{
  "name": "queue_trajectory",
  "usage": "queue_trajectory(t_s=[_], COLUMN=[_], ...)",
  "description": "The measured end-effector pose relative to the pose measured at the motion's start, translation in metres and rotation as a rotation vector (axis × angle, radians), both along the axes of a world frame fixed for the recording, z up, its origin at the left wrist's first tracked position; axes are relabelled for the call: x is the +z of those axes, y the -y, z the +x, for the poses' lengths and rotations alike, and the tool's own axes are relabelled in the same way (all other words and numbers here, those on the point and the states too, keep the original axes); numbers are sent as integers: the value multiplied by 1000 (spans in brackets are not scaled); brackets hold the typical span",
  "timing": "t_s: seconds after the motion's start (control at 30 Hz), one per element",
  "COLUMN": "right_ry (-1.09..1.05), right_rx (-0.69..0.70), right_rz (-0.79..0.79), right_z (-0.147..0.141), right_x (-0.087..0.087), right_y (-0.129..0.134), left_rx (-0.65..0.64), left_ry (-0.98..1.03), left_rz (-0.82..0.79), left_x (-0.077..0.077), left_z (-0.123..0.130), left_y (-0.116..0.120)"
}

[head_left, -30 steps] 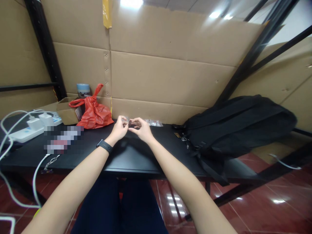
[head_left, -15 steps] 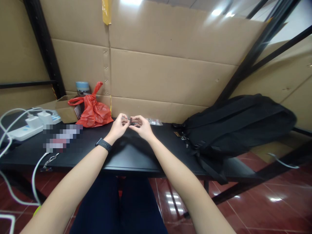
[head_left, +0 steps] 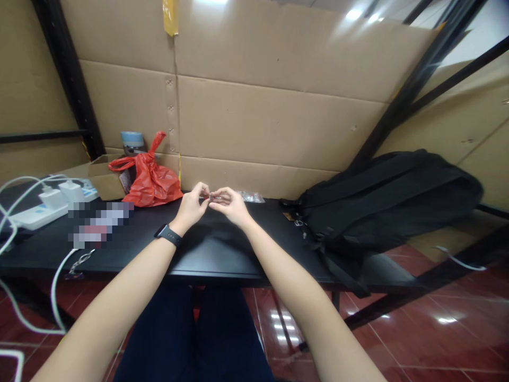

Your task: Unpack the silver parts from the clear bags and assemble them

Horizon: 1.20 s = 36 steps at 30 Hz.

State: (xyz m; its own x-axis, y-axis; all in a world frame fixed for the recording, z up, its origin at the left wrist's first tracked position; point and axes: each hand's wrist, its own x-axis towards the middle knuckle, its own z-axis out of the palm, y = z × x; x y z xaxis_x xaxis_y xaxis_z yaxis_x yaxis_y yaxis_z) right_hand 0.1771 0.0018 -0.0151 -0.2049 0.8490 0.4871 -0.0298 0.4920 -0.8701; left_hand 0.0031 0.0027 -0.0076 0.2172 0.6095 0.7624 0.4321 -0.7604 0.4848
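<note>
Small object (head_left: 211,198) is the thing here, and it's right up between both hands over the back part of the black counter (head_left: 218,252). Sorry, it's tiny at this distance and mostly covered by skin, so I can't tell you what it is, just that there's a bit of a shine on it.

The left hand (head_left: 192,207) has its thumb and fingers closed in a pinch on one side, and the right hand (head_left: 233,206) is doing the same from the other, so they pretty much meet at the thing. Neither hand is spread open.

Progress-wise: the object is picked up and gripped, so that much is done. It hasn't been put down yet, so I'd call this the middle of the handling. Whether it's one piece or two, or how much work on it is left, I honestly can't make out.

Just behind the right hand there's a clear plastic packet (head_left: 253,197), contents too small to read. Off to the left sit a tied red bag (head_left: 155,183) and an open cardboard box (head_left: 105,180), with a white power strip (head_left: 34,216) further out. Big black backpack (head_left: 397,201) on the right, well apart from the hands.
</note>
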Motion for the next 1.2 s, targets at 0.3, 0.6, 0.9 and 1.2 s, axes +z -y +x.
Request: queue_trajectory(t_s=[0.3,0.6,0.9,1.2], right_ry=[203,364,443,672], right_rx=[-36,-62,-167,-286], right_rz=[-52,-62,132,189], right_z=[4,8,16,34], right_x=[-6,-6,-5,-1], right_y=[-11,-11,-17,-20], left_rx=[-8,-111,-48,192], left_ry=[26,-44,-320,-427], left_rz=[-38,-46,-196,-263], left_x=[-4,-9,-12,-17], left_z=[6,4,-8,-40], left_y=[-1,-9,-15,-39])
